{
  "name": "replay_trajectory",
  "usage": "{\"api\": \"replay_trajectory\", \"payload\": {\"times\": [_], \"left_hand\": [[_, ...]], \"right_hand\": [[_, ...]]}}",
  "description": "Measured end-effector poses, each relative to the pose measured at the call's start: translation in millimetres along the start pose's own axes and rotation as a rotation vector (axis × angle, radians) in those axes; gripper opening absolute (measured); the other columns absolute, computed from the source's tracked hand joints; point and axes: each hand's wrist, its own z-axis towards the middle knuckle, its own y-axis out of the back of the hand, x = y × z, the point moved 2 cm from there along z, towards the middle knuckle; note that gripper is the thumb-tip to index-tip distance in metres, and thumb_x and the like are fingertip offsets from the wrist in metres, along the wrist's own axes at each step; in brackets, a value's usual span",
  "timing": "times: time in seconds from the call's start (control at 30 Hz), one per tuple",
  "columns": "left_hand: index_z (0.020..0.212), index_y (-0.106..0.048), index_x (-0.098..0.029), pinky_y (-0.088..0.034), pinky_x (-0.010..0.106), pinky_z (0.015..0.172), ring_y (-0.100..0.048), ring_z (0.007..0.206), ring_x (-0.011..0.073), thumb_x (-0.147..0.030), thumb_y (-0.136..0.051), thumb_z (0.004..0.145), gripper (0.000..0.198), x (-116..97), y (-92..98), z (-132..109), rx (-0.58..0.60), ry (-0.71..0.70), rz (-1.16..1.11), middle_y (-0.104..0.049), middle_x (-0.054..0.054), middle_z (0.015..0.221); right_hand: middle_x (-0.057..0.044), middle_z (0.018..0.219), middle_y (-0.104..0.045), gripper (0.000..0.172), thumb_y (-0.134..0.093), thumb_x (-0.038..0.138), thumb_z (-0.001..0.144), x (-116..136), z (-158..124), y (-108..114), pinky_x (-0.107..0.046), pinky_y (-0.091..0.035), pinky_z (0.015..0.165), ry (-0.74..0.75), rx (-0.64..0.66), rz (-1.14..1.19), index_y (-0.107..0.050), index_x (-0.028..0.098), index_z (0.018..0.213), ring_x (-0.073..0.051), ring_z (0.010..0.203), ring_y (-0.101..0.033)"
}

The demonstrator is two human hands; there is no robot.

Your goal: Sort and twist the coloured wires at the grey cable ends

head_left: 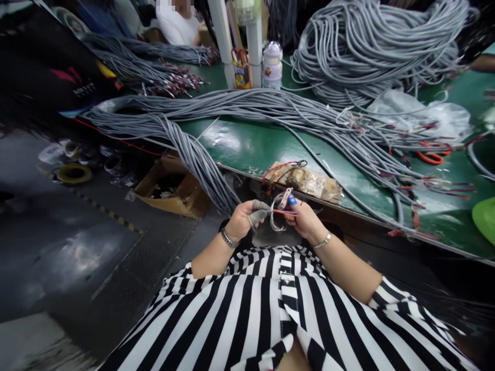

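Observation:
My left hand [246, 218], with grey covers on two fingertips, is closed on a grey cable end [275, 208] that curls in a small loop between both hands. My right hand [304, 219] is closed on thin red wires [285, 212] coming out of that cable, with a pink and blue bit at its fingertips. Both hands sit in front of my striped shirt, just off the near edge of the green table [251, 147].
Long grey cable bundles [270, 111] run across the table and hang off its left edge [201, 165]. A big coil [379, 41] lies at the back right. A taped packet [309, 180], orange-handled cutters [431, 154], a bottle [272, 64], a cardboard box [172, 188] on the floor and another person [176, 20] are nearby.

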Motion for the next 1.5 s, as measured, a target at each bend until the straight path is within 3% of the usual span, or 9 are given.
{"api": "replay_trajectory", "payload": {"times": [0.13,0.27,0.4,0.57,0.83,1.0,1.2,1.5], "left_hand": [[0.084,-0.069,-0.012,-0.032,0.016,0.039,-0.045,0.044,0.0043,-0.047,-0.079,0.069,0.038,8.0,-4.5,9.7,0.007,0.027,-0.023,-0.060,-0.001,0.057],[0.085,-0.069,-0.012,-0.032,0.016,0.040,-0.045,0.044,0.0039,-0.047,-0.078,0.070,0.039,13.5,-6.9,15.1,0.048,0.039,-0.018,-0.059,-0.002,0.058],[0.085,-0.068,-0.012,-0.031,0.016,0.040,-0.044,0.043,0.0034,-0.046,-0.077,0.071,0.038,16.9,-9.6,19.6,0.072,0.047,-0.004,-0.058,-0.003,0.058],[0.084,-0.068,-0.011,-0.027,0.016,0.038,-0.040,0.041,0.0027,-0.050,-0.078,0.068,0.043,18.0,-13.3,22.6,0.087,0.086,0.009,-0.056,-0.003,0.055],[0.077,-0.063,-0.011,-0.022,0.017,0.038,-0.036,0.039,0.0018,-0.050,-0.077,0.070,0.041,23.3,-18.0,23.6,0.139,0.123,0.029,-0.053,-0.005,0.053],[0.080,-0.064,-0.011,-0.020,0.017,0.038,-0.035,0.039,0.0019,-0.051,-0.078,0.068,0.044,25.9,-16.8,21.6,0.117,0.126,0.019,-0.053,-0.005,0.052],[0.081,-0.067,-0.011,-0.021,0.017,0.038,-0.037,0.039,0.0030,-0.050,-0.079,0.067,0.043,26.9,-11.4,7.6,0.139,0.127,-0.001,-0.055,-0.003,0.052],[0.076,-0.070,-0.011,-0.029,0.017,0.040,-0.043,0.042,0.0045,-0.043,-0.079,0.069,0.035,27.8,5.8,-46.5,0.146,0.202,0.010,-0.060,0.001,0.055]], "right_hand": [[0.004,0.050,-0.046,0.052,-0.066,0.068,0.071,-2.7,5.0,-0.5,-0.022,-0.015,0.037,0.146,-0.168,0.001,-0.055,0.018,0.065,-0.005,0.039,-0.024],[0.004,0.049,-0.044,0.056,-0.060,0.074,0.072,-4.6,7.9,-1.5,-0.022,-0.022,0.038,0.221,-0.173,0.012,-0.053,0.019,0.062,-0.006,0.041,-0.030],[0.005,0.048,-0.041,0.060,-0.060,0.077,0.068,-5.9,14.1,-4.7,-0.020,-0.020,0.036,0.141,-0.117,0.131,-0.051,0.018,0.061,-0.005,0.041,-0.029],[0.005,0.053,-0.045,0.055,-0.072,0.069,0.063,-3.2,17.1,-8.3,-0.018,-0.021,0.037,0.072,-0.083,0.331,-0.061,0.015,0.070,-0.004,0.044,-0.031],[0.006,0.048,-0.041,0.054,-0.075,0.066,0.061,-3.1,19.9,-9.1,-0.017,-0.022,0.036,0.053,-0.099,0.350,-0.063,0.014,0.068,-0.003,0.042,-0.030],[0.004,0.057,-0.050,0.055,-0.072,0.069,0.063,-8.7,19.9,-8.0,-0.016,-0.022,0.035,0.032,-0.066,0.405,-0.062,0.016,0.074,-0.003,0.043,-0.032],[0.006,0.056,-0.045,0.057,-0.065,0.074,0.067,-16.7,16.3,-0.9,-0.017,-0.020,0.034,0.014,0.004,0.499,-0.048,0.019,0.068,-0.004,0.042,-0.028],[0.002,0.067,-0.055,0.058,-0.063,0.075,0.067,-22.1,8.3,10.9,-0.017,-0.010,0.036,-0.065,-0.032,0.414,-0.051,0.018,0.071,-0.004,0.044,-0.024]]}}
